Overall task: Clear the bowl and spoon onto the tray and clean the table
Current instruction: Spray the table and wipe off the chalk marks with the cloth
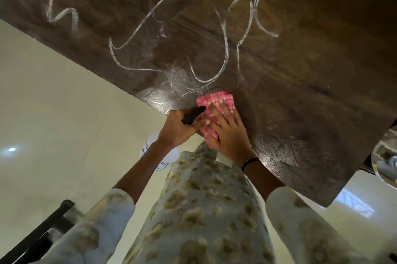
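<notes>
A dark wooden table (300, 66) fills the upper view, crossed by white curly streaks (223, 48). A folded pink checked cloth (217, 99) lies at the table's near edge. My right hand (227, 132) presses flat on the cloth with straight, spread fingers. Just left of it, off the table's corner, my left hand (179, 129) grips a spray bottle by its black trigger head (193, 114); the white bottle body (150, 149) hangs below my wrist. No bowl or spoon is in view.
A shiny round metal object (385, 156) shows partly at the right edge, beyond the table's side. A black chair frame (43, 229) stands at the lower left on the pale tiled floor (53, 102).
</notes>
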Tool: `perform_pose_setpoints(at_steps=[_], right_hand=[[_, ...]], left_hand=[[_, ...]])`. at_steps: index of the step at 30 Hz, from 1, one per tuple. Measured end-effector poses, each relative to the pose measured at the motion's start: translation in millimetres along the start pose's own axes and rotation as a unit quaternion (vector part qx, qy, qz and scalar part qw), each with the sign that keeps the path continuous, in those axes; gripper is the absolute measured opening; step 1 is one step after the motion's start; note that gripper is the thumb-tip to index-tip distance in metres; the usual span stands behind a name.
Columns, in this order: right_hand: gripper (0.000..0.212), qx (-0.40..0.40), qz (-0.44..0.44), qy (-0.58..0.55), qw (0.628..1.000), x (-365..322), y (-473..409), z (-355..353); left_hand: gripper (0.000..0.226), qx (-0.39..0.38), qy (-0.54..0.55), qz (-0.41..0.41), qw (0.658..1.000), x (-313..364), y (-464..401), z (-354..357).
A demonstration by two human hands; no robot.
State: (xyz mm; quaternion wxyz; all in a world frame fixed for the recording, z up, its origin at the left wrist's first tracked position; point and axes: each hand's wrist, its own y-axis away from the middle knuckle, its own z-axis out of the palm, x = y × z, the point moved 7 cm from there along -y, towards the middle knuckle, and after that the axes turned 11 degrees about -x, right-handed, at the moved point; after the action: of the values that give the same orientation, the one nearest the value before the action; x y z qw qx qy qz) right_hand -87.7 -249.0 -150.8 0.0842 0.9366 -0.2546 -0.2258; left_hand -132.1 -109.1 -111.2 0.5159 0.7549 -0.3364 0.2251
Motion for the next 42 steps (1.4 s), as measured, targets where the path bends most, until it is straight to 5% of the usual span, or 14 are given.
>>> perform_pose_setpoints(at_steps=[4, 12, 24, 29, 36, 42], right_hand=[[0.054, -0.035, -0.054, 0.053, 0.997, 30, 36, 7], [0.062, -0.022, 0.21, 0.008, 0.977, 114, 57, -20], [0.062, -0.024, 0.197, 0.001, 0.98, 115, 58, -18], [0.063, -0.04, 0.181, 0.012, 0.983, 128, 53, -23], [0.061, 0.004, 0.274, -0.021, 0.961, 154, -6, -53], [0.06, 0.013, 0.19, -0.015, 0.982, 99, -54, -46]], left_hand=[[0.035, -0.019, 0.004, 0.003, 1.0, 19, -10, 4], [0.028, -0.065, -0.02, 0.004, 0.998, 66, -47, 45], [0.051, -0.021, -0.068, -0.04, 0.997, 79, -76, 49], [0.046, 0.0, -0.052, -0.049, 0.997, 80, -76, 36], [0.033, -0.014, -0.039, -0.005, 0.999, 82, -78, 21], [0.048, -0.001, 0.007, 0.01, 1.0, 83, -83, 9]])
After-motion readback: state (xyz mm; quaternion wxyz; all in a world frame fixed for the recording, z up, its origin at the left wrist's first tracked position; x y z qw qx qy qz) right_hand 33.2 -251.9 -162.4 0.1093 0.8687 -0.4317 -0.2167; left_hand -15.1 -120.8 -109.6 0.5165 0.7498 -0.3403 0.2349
